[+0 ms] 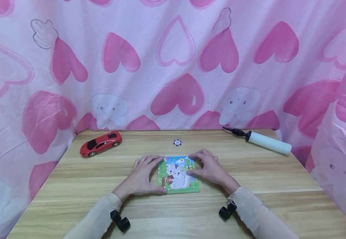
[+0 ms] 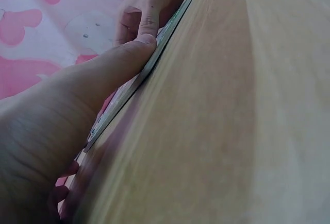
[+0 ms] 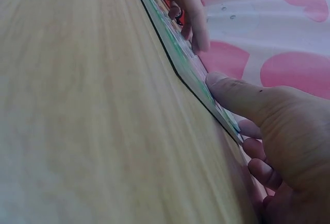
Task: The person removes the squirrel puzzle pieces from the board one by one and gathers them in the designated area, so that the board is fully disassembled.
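Central on the table (image 1: 167,215), the squirrel picture board (image 1: 177,181) looks light, stiff, best held by its edges. The left hand (image 1: 143,177), widely spread, grips its left side; the right hand (image 1: 213,168) pinches its right.

Reads "10" in small dark figures on the pale middle of a round chip (image 1: 177,142) with a dark-and-white rim, lying flat toward the far edge of the tabletop (image 1: 173,215), about midway between left and right.

Left hand (image 1: 143,177), right hand (image 1: 211,168) facing inward, thumbs (image 1: 159,190) spread from fingers (image 1: 152,160)
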